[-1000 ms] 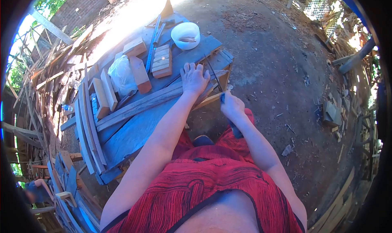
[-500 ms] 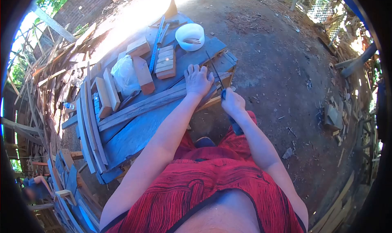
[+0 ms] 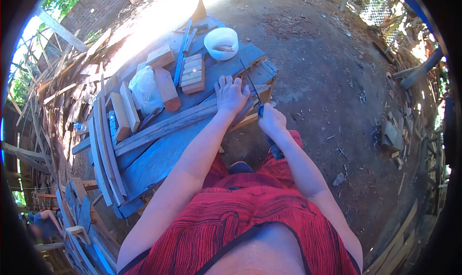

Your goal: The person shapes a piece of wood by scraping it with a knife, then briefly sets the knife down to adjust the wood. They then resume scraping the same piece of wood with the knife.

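My left hand presses down on a long wooden strip lying across the workbench, its fingers bent over the wood. In my right hand, fingers wrapped round the dark handle, is a handsaw. Its narrow blade points away from me and crosses the strip's right end, just right of my left hand. Whether the teeth are inside the wood is too small to tell. Ahead of my left hand, a bundle of short wooden blocks lies on the bench.
A white bowl stands near the far right corner, with a blue ruler to its left. A clear plastic bag, wooden blocks and curved slats cover the left side. Another person is at the far left.
The whole view has shifted slightly left. My right hand and the saw have moved very little; my left hand stays on the strip.
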Available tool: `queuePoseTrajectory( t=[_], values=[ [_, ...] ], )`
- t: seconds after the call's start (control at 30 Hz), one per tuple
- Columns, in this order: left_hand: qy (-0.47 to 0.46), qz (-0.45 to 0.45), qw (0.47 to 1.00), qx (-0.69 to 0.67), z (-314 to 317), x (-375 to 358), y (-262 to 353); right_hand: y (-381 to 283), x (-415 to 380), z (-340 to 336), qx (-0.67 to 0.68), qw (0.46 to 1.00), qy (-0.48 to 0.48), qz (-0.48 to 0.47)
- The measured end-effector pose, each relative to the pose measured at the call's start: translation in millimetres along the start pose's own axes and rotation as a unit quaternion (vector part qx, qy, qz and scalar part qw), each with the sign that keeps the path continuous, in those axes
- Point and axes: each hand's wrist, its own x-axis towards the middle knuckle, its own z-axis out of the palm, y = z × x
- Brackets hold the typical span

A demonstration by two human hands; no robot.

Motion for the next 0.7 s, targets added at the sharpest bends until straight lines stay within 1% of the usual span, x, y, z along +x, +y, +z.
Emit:
queuePoseTrajectory(
  t=[0.03,0.1,0.17,0.27,0.3,0.37,0.47,0.53,0.67,0.7],
  values=[
    [0.002,0.000,1.000,-0.003,0.8,-0.5,0.9,0.9,-5.9,-4.0,-0.001,1.000,0.000,0.001],
    [-0.003,-0.007,1.000,-0.010,2.4,0.6,2.6,6.5,-34.4,-12.5,0.004,0.999,-0.030,0.012],
    [-0.012,-0.019,1.000,-0.012,1.7,-2.2,0.9,20.2,-71.8,-10.6,0.001,0.997,-0.069,0.044],
    [-0.015,-0.011,1.000,-0.008,1.6,1.1,1.9,36.4,-113.6,-8.2,-0.001,0.996,-0.076,0.054],
    [-0.021,-0.012,1.000,-0.008,0.2,1.2,2.7,35.9,-112.8,-9.2,0.001,0.995,-0.076,0.059],
    [-0.027,-0.009,1.000,-0.009,-0.1,-0.4,3.7,32.3,-97.5,-14.3,0.012,0.996,-0.074,0.040],
    [-0.006,0.005,1.000,0.000,3.4,-0.7,1.2,17.8,-48.9,-6.1,0.001,0.999,-0.046,0.024],
    [0.003,0.001,1.000,0.001,2.9,-0.6,1.3,15.9,-20.6,7.1,-0.006,1.000,-0.005,-0.005],
    [-0.008,-0.006,1.000,-0.006,2.2,-1.1,1.4,20.1,-37.9,5.5,-0.007,1.000,-0.008,0.005],
    [-0.008,-0.006,1.000,-0.005,2.2,-0.6,1.3,24.7,-58.2,0.2,-0.003,0.999,-0.036,0.020]
  ],
)
